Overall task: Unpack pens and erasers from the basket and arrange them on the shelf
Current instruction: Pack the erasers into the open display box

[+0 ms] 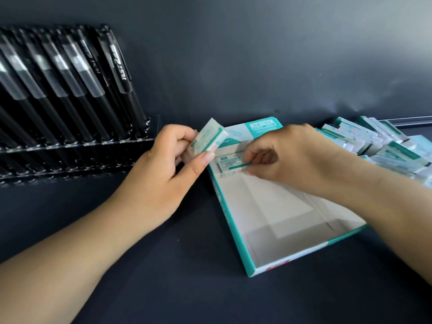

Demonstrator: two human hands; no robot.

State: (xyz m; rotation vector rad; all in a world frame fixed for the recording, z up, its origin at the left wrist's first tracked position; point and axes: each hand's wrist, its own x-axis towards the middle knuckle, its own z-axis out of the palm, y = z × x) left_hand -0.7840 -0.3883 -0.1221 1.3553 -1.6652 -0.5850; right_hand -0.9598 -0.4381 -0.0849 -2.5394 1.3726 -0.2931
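My left hand pinches a white and green wrapped eraser between thumb and fingers, just left of an open teal-edged cardboard tray. My right hand reaches over the tray's far end and pinches a second wrapped eraser that lies flat at the tray's back wall. Most of the tray's white floor is bare. A heap of several more wrapped erasers lies to the right, behind my right forearm.
Several black pens stand slanted in a clear acrylic rack at the left. The dark shelf surface runs along the front, with a dark back wall behind. A metal rail shows at the far right.
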